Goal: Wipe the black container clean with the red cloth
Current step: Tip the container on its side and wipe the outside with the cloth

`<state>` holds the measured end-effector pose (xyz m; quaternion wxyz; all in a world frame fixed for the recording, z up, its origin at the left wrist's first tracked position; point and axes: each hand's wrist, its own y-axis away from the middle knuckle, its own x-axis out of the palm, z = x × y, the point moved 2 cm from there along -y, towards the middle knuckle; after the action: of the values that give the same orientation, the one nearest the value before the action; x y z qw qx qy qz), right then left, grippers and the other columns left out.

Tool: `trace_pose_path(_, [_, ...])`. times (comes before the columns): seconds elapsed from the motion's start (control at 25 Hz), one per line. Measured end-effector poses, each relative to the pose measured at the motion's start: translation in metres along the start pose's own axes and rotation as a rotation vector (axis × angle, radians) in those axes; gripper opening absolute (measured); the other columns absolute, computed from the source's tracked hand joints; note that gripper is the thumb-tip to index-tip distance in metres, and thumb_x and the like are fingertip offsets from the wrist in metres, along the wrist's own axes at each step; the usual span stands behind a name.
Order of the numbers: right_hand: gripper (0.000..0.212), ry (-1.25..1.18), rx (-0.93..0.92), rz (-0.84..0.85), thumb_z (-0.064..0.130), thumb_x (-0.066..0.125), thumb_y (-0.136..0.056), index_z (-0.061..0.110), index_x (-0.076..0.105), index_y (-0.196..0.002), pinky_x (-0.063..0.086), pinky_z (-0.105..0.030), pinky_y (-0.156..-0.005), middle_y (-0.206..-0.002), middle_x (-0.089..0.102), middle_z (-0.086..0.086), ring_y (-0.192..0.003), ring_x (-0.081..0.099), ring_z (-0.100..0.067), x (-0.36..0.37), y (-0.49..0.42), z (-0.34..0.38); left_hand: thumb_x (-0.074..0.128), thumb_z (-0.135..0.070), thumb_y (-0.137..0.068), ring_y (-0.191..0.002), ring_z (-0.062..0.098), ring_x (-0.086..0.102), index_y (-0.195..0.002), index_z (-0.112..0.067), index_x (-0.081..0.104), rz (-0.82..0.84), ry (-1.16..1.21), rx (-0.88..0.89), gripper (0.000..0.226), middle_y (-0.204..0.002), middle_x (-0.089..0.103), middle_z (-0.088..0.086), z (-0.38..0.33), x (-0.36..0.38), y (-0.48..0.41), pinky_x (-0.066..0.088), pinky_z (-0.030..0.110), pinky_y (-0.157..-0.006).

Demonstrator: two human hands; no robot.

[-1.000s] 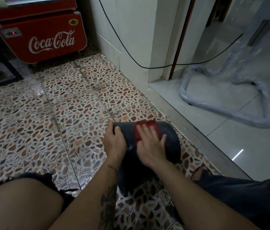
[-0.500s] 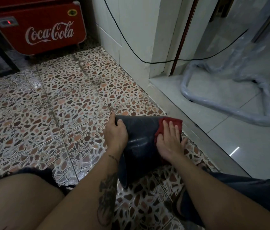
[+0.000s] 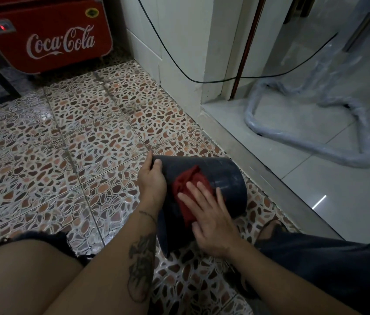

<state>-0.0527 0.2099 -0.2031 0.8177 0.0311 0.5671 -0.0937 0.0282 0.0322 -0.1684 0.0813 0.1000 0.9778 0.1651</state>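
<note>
The black container (image 3: 224,178) lies tilted on its side on the patterned floor, its base pointing away to the right. My left hand (image 3: 152,180) grips its near rim on the left. My right hand (image 3: 206,214) lies flat on the container's outer wall and presses the crumpled red cloth (image 3: 188,183) against it. Part of the cloth is hidden under my palm.
A red Coca-Cola cooler (image 3: 47,35) stands at the far left. A white wall corner (image 3: 179,64) with a black cable (image 3: 179,71) rises behind. A metal threshold (image 3: 270,178) runs right of the container, with a plastic-wrapped frame (image 3: 311,142) beyond. My knees flank the container.
My right hand has slid the red cloth back from the container's far end toward the middle of its wall. My left hand keeps its grip on the rim.
</note>
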Motion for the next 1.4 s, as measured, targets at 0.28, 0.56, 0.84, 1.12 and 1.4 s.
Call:
trace_pose_path(0.28, [0.066,-0.023,0.685,0.016,0.044,0.023,-0.098,0.032,0.006,-0.16,-0.009,-0.065,-0.119,-0.171,0.003,0.001,-0.156,-0.002,-0.022,-0.022,-0.033,-0.079,0.044,-0.026,-0.099,-0.145,0.019,0.04,-0.151,-0.023,0.045,0.036,-0.197,0.147,0.053,-0.157,0.045,-0.001,-0.002,-0.002,0.006,0.028,0.04,-0.123])
trace_pose_path(0.56, [0.067,-0.171,0.403,0.091,0.038,0.029,-0.087,0.029,0.033,-0.153,0.0,-0.062,-0.121,-0.162,0.034,0.001,-0.15,0.022,-0.02,-0.036,-0.114,-0.01,0.049,-0.025,-0.102,-0.137,0.015,0.048,-0.145,-0.027,0.054,0.083,-0.009,0.165,0.043,-0.152,0.052,-0.002,0.007,0.0,0.004,0.037,0.038,-0.118])
trace_pose_path(0.84, [0.083,-0.079,-0.072,-0.006,0.035,0.048,-0.09,0.024,0.007,-0.161,-0.007,-0.053,-0.123,-0.171,-0.001,0.001,-0.155,-0.01,-0.018,-0.005,-0.022,0.031,0.041,-0.024,-0.105,-0.134,0.011,0.049,-0.142,-0.027,0.058,0.141,0.038,0.1,0.041,-0.15,0.053,-0.003,0.008,-0.004,0.002,0.036,0.03,-0.116])
trace_pose_path(1.12, [0.083,0.071,-0.015,0.045,0.05,0.04,-0.088,0.032,0.004,-0.16,-0.011,-0.064,-0.118,-0.171,0.004,0.002,-0.156,-0.003,-0.02,-0.013,-0.05,-0.002,0.047,-0.012,-0.104,-0.14,0.018,0.047,-0.147,-0.01,0.05,0.284,-0.053,0.11,0.043,-0.153,0.049,0.008,-0.01,-0.001,-0.007,0.034,0.038,-0.12])
trace_pose_path(1.4, [0.06,-0.056,0.399,0.075,0.045,0.031,-0.103,0.026,0.019,-0.159,-0.005,-0.065,-0.12,-0.167,0.024,0.001,-0.153,0.015,-0.021,-0.029,-0.107,-0.011,0.047,-0.005,-0.103,-0.137,0.022,0.051,-0.144,-0.009,0.054,0.273,0.025,0.085,0.042,-0.15,0.052,0.01,-0.002,-0.004,0.001,0.04,0.042,-0.116])
